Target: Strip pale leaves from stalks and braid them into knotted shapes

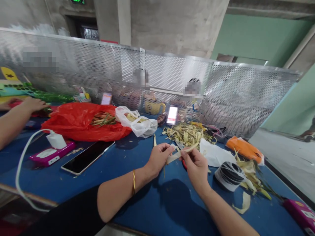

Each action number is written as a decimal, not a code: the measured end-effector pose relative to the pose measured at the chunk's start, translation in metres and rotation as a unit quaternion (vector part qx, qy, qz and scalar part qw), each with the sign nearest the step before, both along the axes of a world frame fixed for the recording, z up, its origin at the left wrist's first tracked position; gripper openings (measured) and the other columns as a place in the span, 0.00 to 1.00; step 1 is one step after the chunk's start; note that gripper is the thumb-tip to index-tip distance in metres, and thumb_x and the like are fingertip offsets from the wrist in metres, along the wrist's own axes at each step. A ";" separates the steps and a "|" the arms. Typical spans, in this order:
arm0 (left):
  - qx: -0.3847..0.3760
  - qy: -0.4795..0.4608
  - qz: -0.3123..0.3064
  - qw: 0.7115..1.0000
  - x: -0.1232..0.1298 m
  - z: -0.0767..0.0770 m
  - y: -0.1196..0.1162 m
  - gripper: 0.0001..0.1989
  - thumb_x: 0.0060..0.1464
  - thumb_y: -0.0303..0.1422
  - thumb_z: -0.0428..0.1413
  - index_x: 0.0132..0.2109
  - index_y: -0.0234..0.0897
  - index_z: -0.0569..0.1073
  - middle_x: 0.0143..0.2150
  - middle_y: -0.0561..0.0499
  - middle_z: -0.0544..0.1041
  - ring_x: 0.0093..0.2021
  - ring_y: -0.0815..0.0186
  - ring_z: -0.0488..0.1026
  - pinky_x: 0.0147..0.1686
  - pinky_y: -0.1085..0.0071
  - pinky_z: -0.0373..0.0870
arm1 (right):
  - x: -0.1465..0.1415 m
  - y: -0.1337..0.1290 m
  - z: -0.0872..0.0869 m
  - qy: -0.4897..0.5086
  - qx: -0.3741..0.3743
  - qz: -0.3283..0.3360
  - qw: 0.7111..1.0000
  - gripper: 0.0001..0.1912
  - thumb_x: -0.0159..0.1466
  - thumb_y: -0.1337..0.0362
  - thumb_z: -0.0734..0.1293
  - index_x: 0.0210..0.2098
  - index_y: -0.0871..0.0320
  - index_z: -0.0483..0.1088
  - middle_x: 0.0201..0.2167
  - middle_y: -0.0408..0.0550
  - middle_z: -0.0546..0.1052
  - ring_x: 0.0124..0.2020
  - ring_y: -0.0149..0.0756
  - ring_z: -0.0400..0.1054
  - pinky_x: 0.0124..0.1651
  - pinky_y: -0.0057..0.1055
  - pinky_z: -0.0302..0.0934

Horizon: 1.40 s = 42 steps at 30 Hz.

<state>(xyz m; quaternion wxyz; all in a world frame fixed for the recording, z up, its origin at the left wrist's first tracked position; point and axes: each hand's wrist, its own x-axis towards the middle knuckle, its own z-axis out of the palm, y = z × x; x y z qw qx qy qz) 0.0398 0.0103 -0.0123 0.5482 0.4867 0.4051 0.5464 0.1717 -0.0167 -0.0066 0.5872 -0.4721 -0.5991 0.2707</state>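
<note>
My left hand point(159, 158) is closed in a pinch, with a pale strip of dried husk point(174, 157) at its fingertips. My right hand point(197, 164) pinches the same strip from the other side, and the strip's end sticks up past its fingers. Red-handled scissors point(184, 164) lie partly hidden beside the right hand. Just beyond both hands spreads a heap of dried husk strips point(188, 134). A sheet of white paper point(213, 154) lies right of it, near a black spool in clear wrap point(228, 175).
A phone point(87, 158), a purple power strip point(52, 154) with a white cable, a red plastic bag point(71, 119) and a white bag point(145, 127) lie leftward. An orange bag point(243, 149) is at right. A perforated metal screen point(172, 70) stands behind. Another person's hand point(34, 105) works far left.
</note>
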 end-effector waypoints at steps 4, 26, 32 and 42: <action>-0.026 -0.038 -0.034 0.998 0.000 0.000 0.000 0.24 0.43 0.53 0.60 0.24 0.34 0.70 0.20 0.56 0.67 0.21 0.73 0.59 0.23 0.75 0.56 | 0.003 0.004 0.000 0.000 -0.013 0.010 1.000 0.11 0.59 0.55 0.67 0.28 0.56 0.70 0.20 0.42 0.72 0.24 0.34 0.65 0.29 0.30 0.59; -0.088 -0.018 -0.094 0.992 0.000 -0.003 -0.004 0.16 0.40 0.45 0.62 0.28 0.34 0.76 0.20 0.54 0.70 0.20 0.72 0.64 0.20 0.75 0.58 | 0.006 0.014 0.004 0.134 -0.126 0.032 0.982 0.20 0.44 0.49 0.76 0.25 0.58 0.73 0.19 0.42 0.73 0.25 0.35 0.66 0.32 0.33 0.63; -0.053 0.002 -0.066 0.996 0.001 -0.006 -0.002 0.17 0.40 0.46 0.62 0.24 0.35 0.72 0.18 0.56 0.68 0.18 0.74 0.62 0.18 0.76 0.54 | 0.011 0.016 0.000 0.065 -0.079 0.040 0.994 0.14 0.53 0.52 0.71 0.26 0.57 0.72 0.20 0.42 0.72 0.25 0.35 0.66 0.33 0.32 0.61; -0.068 0.007 -0.029 0.997 0.000 -0.014 0.006 0.14 0.44 0.42 0.61 0.27 0.34 0.73 0.16 0.58 0.65 0.16 0.76 0.57 0.16 0.78 0.51 | 0.016 0.005 0.006 0.006 0.072 0.027 0.997 0.14 0.64 0.55 0.64 0.26 0.56 0.71 0.25 0.45 0.73 0.30 0.36 0.66 0.36 0.32 0.61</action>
